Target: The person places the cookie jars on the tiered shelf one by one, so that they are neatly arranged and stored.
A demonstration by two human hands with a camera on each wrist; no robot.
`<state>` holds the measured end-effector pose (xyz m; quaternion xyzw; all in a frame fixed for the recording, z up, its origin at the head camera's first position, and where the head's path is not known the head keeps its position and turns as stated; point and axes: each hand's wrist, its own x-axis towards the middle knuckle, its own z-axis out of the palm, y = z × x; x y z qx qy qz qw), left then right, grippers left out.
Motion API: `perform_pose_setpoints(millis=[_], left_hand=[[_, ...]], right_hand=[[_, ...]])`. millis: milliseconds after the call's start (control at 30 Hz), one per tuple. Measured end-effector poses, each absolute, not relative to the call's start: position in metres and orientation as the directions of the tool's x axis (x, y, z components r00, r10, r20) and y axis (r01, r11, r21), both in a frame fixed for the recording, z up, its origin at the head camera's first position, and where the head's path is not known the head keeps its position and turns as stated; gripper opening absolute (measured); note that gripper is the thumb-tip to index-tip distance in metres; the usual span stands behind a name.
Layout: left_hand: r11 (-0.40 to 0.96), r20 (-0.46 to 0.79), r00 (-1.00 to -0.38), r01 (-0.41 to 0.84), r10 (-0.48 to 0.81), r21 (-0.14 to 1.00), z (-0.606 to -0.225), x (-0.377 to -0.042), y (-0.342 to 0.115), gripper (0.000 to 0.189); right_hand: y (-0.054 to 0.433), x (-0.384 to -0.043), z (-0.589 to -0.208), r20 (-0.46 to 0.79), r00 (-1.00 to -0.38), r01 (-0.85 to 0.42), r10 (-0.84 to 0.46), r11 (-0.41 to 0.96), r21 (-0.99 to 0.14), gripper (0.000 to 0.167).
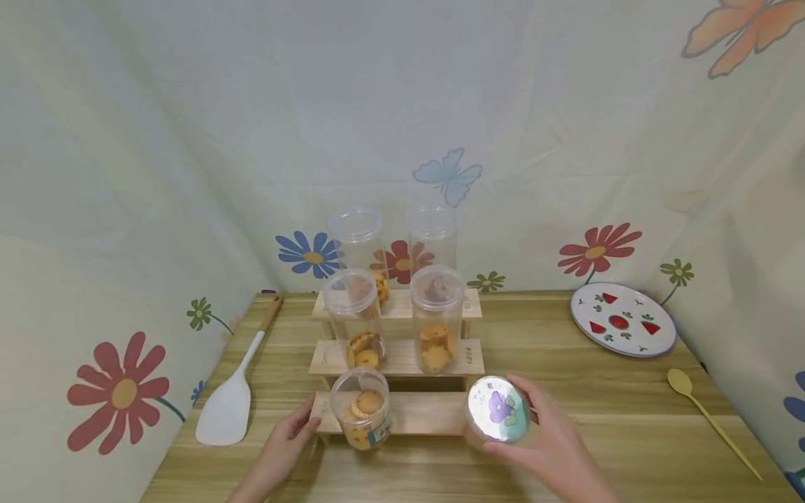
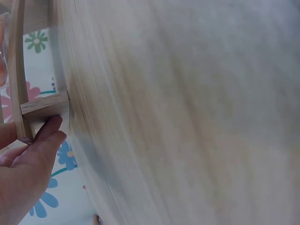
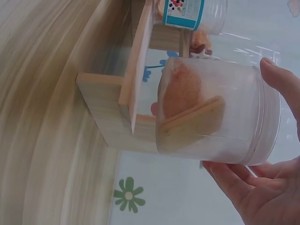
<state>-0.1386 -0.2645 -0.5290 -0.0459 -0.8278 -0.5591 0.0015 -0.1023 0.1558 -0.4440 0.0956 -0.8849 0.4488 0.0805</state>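
Observation:
My left hand (image 1: 284, 441) grips the left end of the lowest step of a three-step wooden rack (image 1: 429, 413). In the left wrist view, its fingers (image 2: 46, 140) reach under the board's end. My right hand (image 1: 555, 441) holds a clear plastic jar (image 3: 236, 103) by its lid end, thumb on one side and fingers on the other. A purple flower decorates the jar's shiny lid (image 1: 499, 409), and pale brown baked pieces show inside. The jar is at the right end of the lowest step. On that step's left stands a short jar of cookies (image 1: 361, 418) with a teal label.
Two clear cookie jars, left (image 1: 355, 321) and right (image 1: 438, 321), stand on the middle step. Two taller ones (image 1: 356, 234) (image 1: 432, 234) are on the top step. A white spatula (image 1: 225, 412) lies left; a patterned plate (image 1: 622, 319) and golden spoon (image 1: 711, 419) lie right. Printed cloth hangs behind.

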Motion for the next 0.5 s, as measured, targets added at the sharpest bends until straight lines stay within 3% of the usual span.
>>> perform_pose_setpoints(millis=[500], left_hand=[[0.349, 0.049, -0.996, 0.071, 0.071, 0.934, -0.528, -0.138, -0.263, 0.05]], right_hand=[[0.13, -0.115, -0.449, 0.239, -0.957, -0.289, -0.163, 0.481, -0.828, 0.098]])
